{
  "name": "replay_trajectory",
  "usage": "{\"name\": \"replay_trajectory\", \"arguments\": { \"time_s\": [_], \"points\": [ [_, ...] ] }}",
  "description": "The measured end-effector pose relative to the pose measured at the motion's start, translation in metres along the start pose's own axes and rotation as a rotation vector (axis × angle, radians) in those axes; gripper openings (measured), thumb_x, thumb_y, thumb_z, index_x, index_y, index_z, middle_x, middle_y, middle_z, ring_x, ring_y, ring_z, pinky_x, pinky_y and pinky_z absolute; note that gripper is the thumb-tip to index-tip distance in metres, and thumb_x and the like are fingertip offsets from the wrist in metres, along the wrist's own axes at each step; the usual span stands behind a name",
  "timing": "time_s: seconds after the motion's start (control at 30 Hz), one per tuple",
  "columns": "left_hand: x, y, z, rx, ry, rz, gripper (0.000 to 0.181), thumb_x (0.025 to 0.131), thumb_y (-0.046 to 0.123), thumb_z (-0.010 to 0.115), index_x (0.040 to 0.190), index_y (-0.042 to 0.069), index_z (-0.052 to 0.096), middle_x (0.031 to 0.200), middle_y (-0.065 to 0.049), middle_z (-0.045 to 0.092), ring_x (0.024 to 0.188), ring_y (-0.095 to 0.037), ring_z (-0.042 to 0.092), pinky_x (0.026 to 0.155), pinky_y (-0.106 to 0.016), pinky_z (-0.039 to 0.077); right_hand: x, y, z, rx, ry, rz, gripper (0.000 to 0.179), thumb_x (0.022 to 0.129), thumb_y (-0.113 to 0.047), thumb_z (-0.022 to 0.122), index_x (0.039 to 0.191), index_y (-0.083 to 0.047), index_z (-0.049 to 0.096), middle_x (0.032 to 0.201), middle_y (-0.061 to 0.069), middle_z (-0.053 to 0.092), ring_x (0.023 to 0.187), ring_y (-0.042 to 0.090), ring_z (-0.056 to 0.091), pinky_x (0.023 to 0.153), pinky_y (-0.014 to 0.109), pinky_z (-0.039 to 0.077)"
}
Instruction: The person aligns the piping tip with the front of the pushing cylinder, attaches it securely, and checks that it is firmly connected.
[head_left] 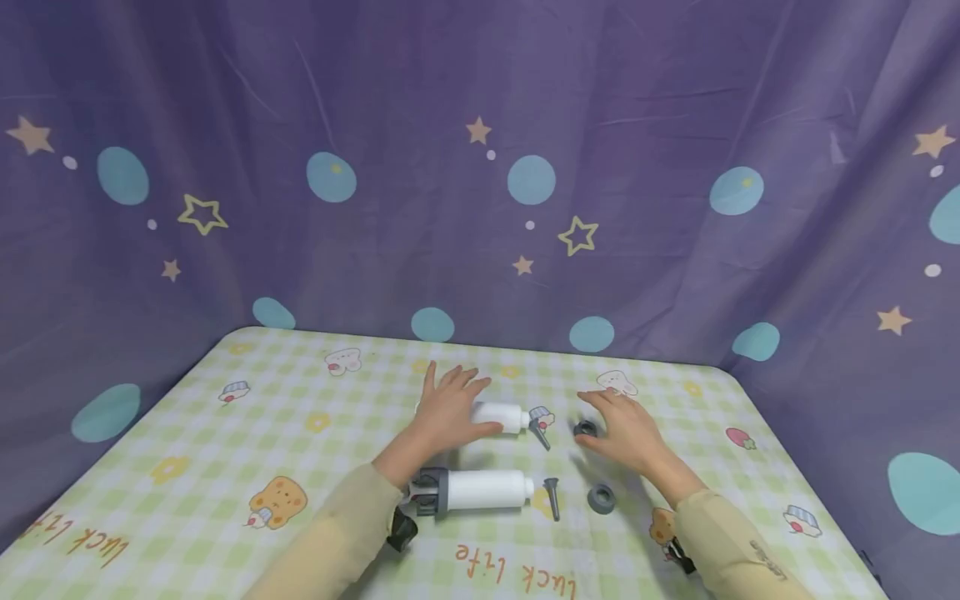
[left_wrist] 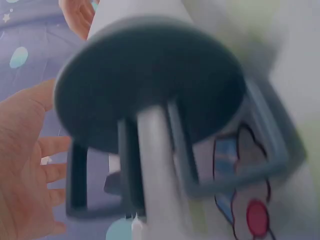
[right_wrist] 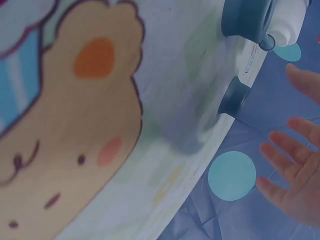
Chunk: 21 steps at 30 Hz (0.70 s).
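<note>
My left hand (head_left: 448, 408), fingers spread, hovers at the far white cylinder (head_left: 501, 417) and hides its left end; contact cannot be told. Nearer lies a second white cylinder (head_left: 487, 489) with a dark grey looped end. A large grey end plate (left_wrist: 150, 70) with loops and a white rod fills the left wrist view, beside the spread fingers. My right hand (head_left: 626, 429) is beside the far grey ring cap (head_left: 581, 423), thumb close to it, fingers extended. In the right wrist view that hand (right_wrist: 300, 185) is apart from the grey caps.
Two tapered grey nozzles, one far (head_left: 539, 434) and one near (head_left: 553, 498), lie right of the cylinders. Another grey ring cap (head_left: 594, 505) lies closer to me. A checked cloth (head_left: 360, 517) covers the table, and a purple curtain (head_left: 420, 250) hangs behind it.
</note>
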<state>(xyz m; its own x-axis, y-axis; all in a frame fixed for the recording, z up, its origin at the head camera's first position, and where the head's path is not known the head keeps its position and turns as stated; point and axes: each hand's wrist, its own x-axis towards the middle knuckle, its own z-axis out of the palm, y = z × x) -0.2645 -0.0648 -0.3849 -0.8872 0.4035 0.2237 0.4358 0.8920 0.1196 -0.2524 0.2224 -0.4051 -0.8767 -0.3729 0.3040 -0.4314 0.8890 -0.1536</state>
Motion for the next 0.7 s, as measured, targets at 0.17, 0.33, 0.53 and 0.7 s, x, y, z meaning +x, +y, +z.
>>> {"name": "replay_trajectory", "arguments": {
  "time_s": [0.17,0.33,0.53,0.7],
  "points": [
    [0.006,0.012,0.003,-0.016,-0.019,0.023,0.059,0.076,0.057,0.061,0.121,0.019,0.057,0.129,-0.004,0.052,0.120,-0.026,0.045,0.107,-0.058,0.007,0.003,-0.002,0.004,0.045,-0.058,0.057,0.057,0.075,-0.032,0.072,0.126,-0.013,0.053,0.123,0.010,0.056,0.108,0.033,0.055,0.083,0.050,0.046],
    [0.015,0.025,0.005,-0.053,-0.028,0.037,0.043,0.077,0.048,0.065,0.109,0.018,0.065,0.114,-0.001,0.060,0.107,-0.024,0.054,0.107,-0.056,0.016,0.006,-0.004,0.009,0.077,-0.099,0.091,0.045,0.077,-0.022,0.071,0.119,-0.014,0.059,0.113,0.004,0.061,0.094,0.022,0.061,0.073,0.041,0.050],
    [0.030,0.042,0.013,-0.016,-0.037,0.085,0.032,0.079,0.039,0.066,0.103,0.018,0.066,0.101,0.000,0.064,0.095,-0.021,0.059,0.095,-0.045,0.038,0.009,-0.005,0.013,0.086,-0.126,0.098,0.038,0.076,-0.014,0.071,0.112,-0.013,0.063,0.107,0.005,0.062,0.094,0.024,0.060,0.075,0.042,0.050],
    [0.042,0.054,0.022,0.006,-0.077,0.098,0.029,0.081,0.038,0.065,0.102,0.018,0.067,0.097,0.003,0.064,0.090,-0.018,0.060,0.089,-0.041,0.041,0.012,-0.005,0.018,0.081,-0.121,0.087,0.037,0.073,-0.011,0.070,0.109,-0.013,0.064,0.106,0.006,0.062,0.097,0.026,0.059,0.080,0.045,0.049]
  ]
}}
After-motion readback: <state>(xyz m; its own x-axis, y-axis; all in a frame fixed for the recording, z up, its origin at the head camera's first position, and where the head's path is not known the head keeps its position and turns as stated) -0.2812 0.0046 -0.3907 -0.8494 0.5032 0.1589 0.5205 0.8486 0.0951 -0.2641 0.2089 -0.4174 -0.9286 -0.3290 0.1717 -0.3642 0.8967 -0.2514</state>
